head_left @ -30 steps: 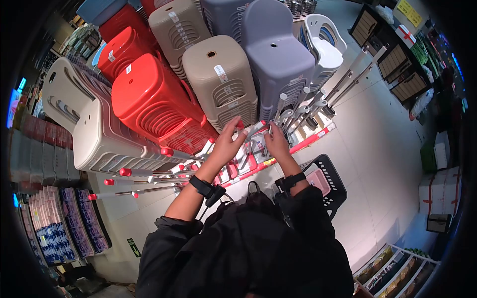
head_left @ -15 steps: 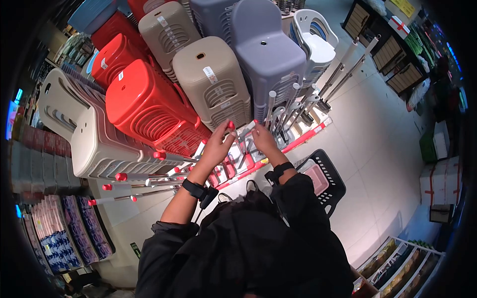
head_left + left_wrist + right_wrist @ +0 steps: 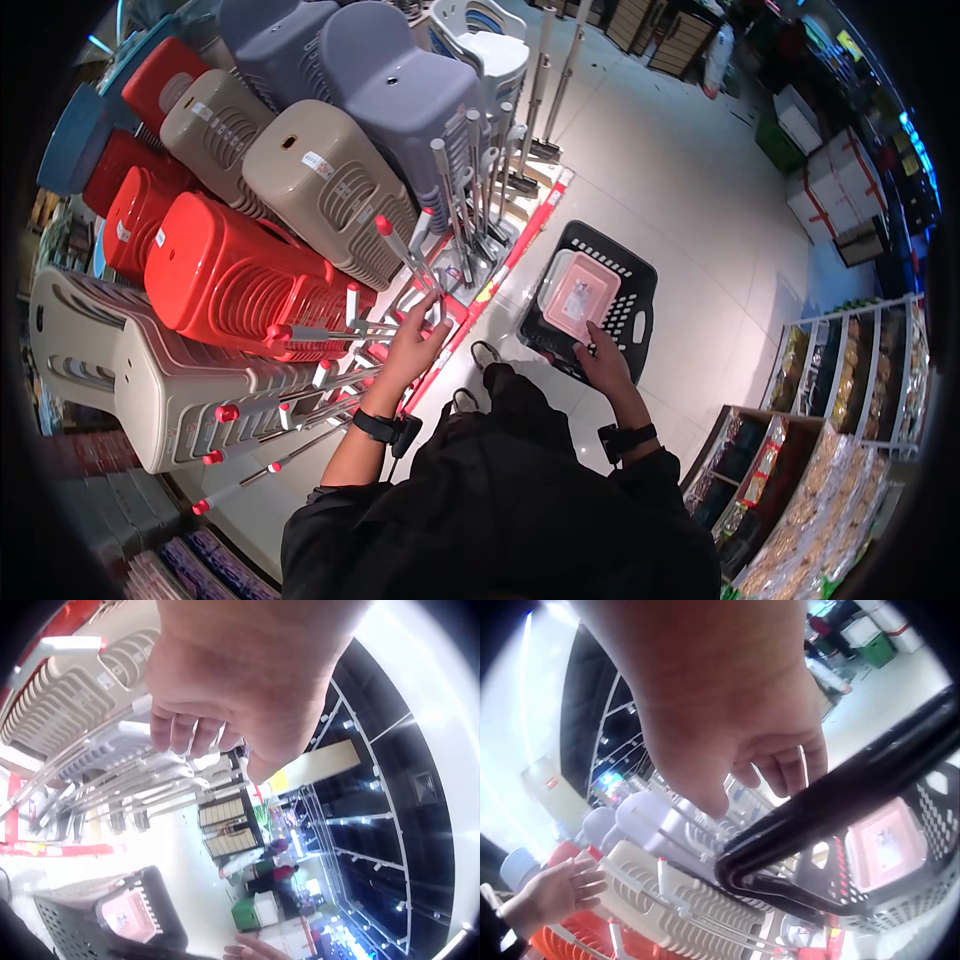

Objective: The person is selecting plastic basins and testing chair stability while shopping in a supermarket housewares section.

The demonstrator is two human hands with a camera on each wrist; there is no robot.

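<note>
My left hand [image 3: 415,340] is beside the silver poles of the floor-tool rack, fingers loosely bent and holding nothing. A red-capped pole [image 3: 384,226] stands just past its fingertips. In the right wrist view, the left hand [image 3: 562,894] has its fingers spread. My right hand [image 3: 606,366] is over the near edge of a black shopping basket [image 3: 640,268], fingers relaxed. In the right wrist view, the basket's black handle [image 3: 840,784] crosses in front of the right fingertips. A pink plastic container [image 3: 582,292] lies in the basket.
Stacked red stools [image 3: 215,265], beige stools [image 3: 310,165] and grey-purple chairs [image 3: 400,85] stand behind the rack. Several red-capped poles [image 3: 228,412] jut out at the left. A red-edged base strip [image 3: 540,215] borders the floor. Shelves of packaged goods [image 3: 790,500] stand at lower right.
The head view has turned to the right. My right hand has left the red-capped pole, where both hands were, and moved right to the basket. The left hand stays near the poles.
</note>
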